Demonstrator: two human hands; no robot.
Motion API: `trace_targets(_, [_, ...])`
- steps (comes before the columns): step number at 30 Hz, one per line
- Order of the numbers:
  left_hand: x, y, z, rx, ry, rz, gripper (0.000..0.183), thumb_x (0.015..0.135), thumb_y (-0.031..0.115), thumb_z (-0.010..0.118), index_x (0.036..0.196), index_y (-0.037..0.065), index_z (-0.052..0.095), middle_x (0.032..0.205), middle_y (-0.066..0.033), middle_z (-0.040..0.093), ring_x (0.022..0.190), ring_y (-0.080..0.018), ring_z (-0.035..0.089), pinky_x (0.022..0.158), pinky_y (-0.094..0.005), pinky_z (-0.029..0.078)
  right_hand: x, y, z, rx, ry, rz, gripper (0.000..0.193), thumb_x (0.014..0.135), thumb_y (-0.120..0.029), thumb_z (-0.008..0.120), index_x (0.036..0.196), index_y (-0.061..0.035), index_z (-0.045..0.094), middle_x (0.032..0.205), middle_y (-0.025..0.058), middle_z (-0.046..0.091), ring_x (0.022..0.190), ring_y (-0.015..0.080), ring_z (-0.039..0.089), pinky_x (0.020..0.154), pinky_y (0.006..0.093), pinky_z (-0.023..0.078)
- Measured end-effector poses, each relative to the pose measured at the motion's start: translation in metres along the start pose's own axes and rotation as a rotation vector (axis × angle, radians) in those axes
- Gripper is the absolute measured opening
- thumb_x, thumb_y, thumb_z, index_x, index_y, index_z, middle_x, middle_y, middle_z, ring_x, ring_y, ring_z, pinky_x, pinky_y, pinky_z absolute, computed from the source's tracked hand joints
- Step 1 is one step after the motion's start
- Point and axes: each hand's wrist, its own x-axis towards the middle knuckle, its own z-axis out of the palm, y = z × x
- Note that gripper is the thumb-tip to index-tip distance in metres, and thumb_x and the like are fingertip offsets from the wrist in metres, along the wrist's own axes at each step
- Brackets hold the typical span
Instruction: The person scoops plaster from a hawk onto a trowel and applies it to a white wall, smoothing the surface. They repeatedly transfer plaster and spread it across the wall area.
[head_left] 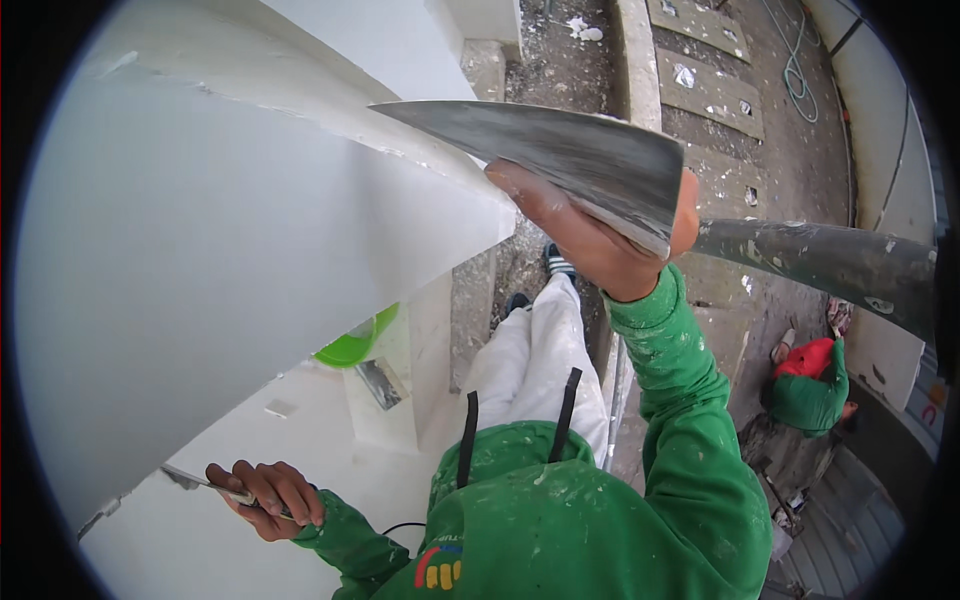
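Note:
My right hand (pixel 590 235) is raised and grips a wide steel plastering blade (pixel 560 155), its long edge laid along the corner of a white plastered beam (pixel 220 230). Low at the left, my left hand (pixel 268 497) is closed around the handle of a smaller putty knife (pixel 195 482), whose blade points left under the beam's lower edge. Both sleeves are green and spattered with plaster. My white trousers (pixel 530 360) and dark shoes show far below.
A green bucket (pixel 355 345) and a small trowel (pixel 380 382) rest on a white ledge below the beam. A grey pipe (pixel 820 262) crosses at right. Down on the ground, a person (pixel 810 390) in green with a red cap crouches among concrete slabs and a hose.

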Motion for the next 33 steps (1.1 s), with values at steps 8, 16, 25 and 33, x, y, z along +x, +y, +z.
trace_targets(8, [0.005,-0.003,0.008,0.026,-0.011,0.002,0.020,0.099,0.012,0.037,0.111,-0.002,0.029,0.080,-0.0132,0.043,0.035,-0.0152,0.041,0.025,-0.0274,0.044,-0.024,0.020,0.002,-0.021,-0.063,-0.022,0.024,0.065,-0.002,0.078,0.088,-0.0014,0.071,0.072,0.0101,0.068,0.056,0.0206,0.062,0.049,0.0282,0.048])
trace_targets(16, [0.007,0.000,0.006,0.059,-0.021,0.012,0.023,0.099,0.013,0.036,0.115,-0.002,0.029,0.079,-0.0111,0.041,0.034,-0.0148,0.040,0.025,-0.0272,0.044,-0.007,0.010,-0.005,0.073,-0.017,0.125,0.024,0.068,-0.003,0.076,0.091,-0.0013,0.071,0.078,0.0084,0.070,0.069,0.0221,0.068,0.060,0.0269,0.054])
trace_targets(25, [0.004,-0.002,-0.002,0.071,0.003,-0.005,0.023,0.099,0.013,0.037,0.114,-0.002,0.029,0.078,-0.0110,0.041,0.034,-0.0140,0.041,0.025,-0.0272,0.044,-0.109,0.053,0.049,0.344,0.058,0.357,0.027,0.071,0.001,0.069,0.098,-0.0019,0.069,0.096,0.0130,0.069,0.088,0.0263,0.067,0.078,0.0334,0.053])
trace_targets(33, [0.003,-0.006,-0.002,0.057,0.002,-0.014,0.024,0.098,0.013,0.038,0.114,-0.003,0.027,0.078,-0.0129,0.043,0.034,-0.0162,0.043,0.025,-0.0297,0.044,-0.137,0.087,0.067,0.461,0.099,0.464,0.018,0.071,0.005,0.072,0.088,-0.0001,0.069,0.086,0.0153,0.070,0.083,0.0277,0.067,0.075,0.0335,0.051])
